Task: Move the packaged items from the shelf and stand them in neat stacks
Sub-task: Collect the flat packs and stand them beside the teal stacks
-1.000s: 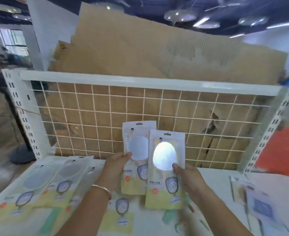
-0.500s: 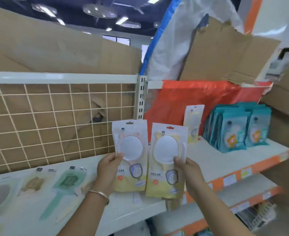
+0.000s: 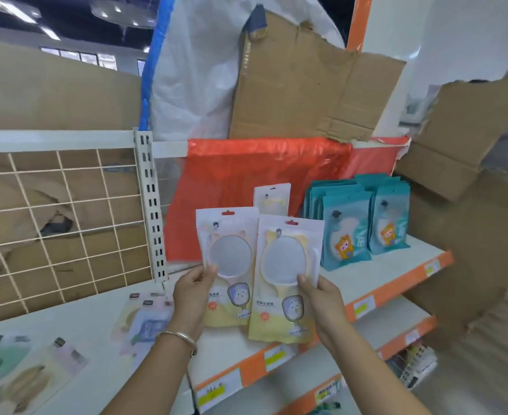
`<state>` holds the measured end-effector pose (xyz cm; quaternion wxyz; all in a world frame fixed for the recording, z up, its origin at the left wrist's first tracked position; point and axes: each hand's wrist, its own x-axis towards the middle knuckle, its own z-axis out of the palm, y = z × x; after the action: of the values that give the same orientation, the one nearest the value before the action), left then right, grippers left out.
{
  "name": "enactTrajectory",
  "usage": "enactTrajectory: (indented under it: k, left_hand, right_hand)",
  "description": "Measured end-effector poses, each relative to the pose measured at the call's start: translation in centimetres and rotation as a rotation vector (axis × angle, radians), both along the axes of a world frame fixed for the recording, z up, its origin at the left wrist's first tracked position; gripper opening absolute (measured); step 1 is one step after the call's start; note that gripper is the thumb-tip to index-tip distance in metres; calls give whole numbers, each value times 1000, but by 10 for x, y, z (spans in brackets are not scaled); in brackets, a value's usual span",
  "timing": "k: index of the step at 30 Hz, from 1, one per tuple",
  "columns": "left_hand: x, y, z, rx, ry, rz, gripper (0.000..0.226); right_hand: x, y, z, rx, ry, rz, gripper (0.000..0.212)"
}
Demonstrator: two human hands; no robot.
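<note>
A: Well, where are the two mirror packets seen?

B: Both are held upright, side by side, in front of the white shelf (image 3: 375, 274). The pink-rimmed packet (image 3: 227, 265) is pinched at its left edge by the left hand (image 3: 191, 298), with the thumb laid on the front. The yellow-rimmed packet (image 3: 288, 277) is gripped at its lower right by the right hand (image 3: 321, 301), with the thumb pressed on the clear window. The pink packet's right edge is overlapped by the yellow one.

A: And what is found just behind them?

B: A single pale packet (image 3: 272, 199) is stood upright against a red plastic sheet (image 3: 246, 175). To its right, teal packets (image 3: 345, 232) are stood in two tight rows on the same shelf board.

A: What is noted further out?

B: A metal bangle (image 3: 177, 336) is worn on the left wrist. Flat packets (image 3: 147, 322) are spread, blurred, on the board at the left, below a wire grid (image 3: 66, 220). Torn cardboard (image 3: 306, 85) is propped above the red sheet, and an orange price strip (image 3: 396, 289) is fixed along the shelf's front edge
</note>
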<state>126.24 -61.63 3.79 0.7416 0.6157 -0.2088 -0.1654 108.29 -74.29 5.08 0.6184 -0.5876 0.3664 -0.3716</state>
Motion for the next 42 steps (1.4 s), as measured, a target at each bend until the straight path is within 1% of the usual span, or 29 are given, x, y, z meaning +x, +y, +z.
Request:
enactTrajectory:
  k: [2, 5, 8, 10, 12, 15, 22, 27, 30, 31, 33, 34, 38, 42]
  left_hand:
    - [5, -24, -3, 1, 10, 21, 35]
    - [15, -59, -4, 5, 35, 28, 35]
    - [27, -91, -7, 10, 63, 42, 28]
    - [34, -111, -5, 12, 39, 14, 24]
    - [37, -131, -6, 58, -5, 9, 29]
    - [36, -157, -7, 65, -19, 34, 24]
    - [36, -209, -18, 42, -41, 99, 34]
    - [42, -233, -26, 45, -11, 128, 34]
    - [48, -243, -32, 93, -10, 132, 45]
    - [48, -244, -31, 100, -3, 131, 41]
    - [46, -247, -27, 107, 6, 131, 19]
    - [44, -248, -26, 111, -3, 142, 14]
    - [40, -250, -24, 110, -22, 209, 13]
    - [36, -252, -26, 106, -8, 266, 9]
  right_hand:
    - [7, -20, -2, -4, 1, 6, 15]
    - [19, -53, -1, -15, 24, 4, 15]
    - [33, -88, 2, -7, 47, -7, 22]
    - [42, -111, 4, -12, 48, -6, 29]
    - [49, -129, 5, -20, 60, 6, 22]
    - [59, -155, 4, -31, 78, 35, 13]
    - [85, -209, 1, -54, 107, 164, 15]
    - [108, -238, -5, -47, 93, 279, 18]
    - [124, -250, -16, -18, 88, 329, 16]
    - [129, -252, -21, -3, 82, 346, 16]
    - [138, -255, -30, 49, 70, 370, 16]
    - [141, -255, -33, 77, 65, 375, 16]
    - [151, -257, -43, 142, 18, 384, 17]
    - [159, -257, -46, 119, 4, 386, 15]
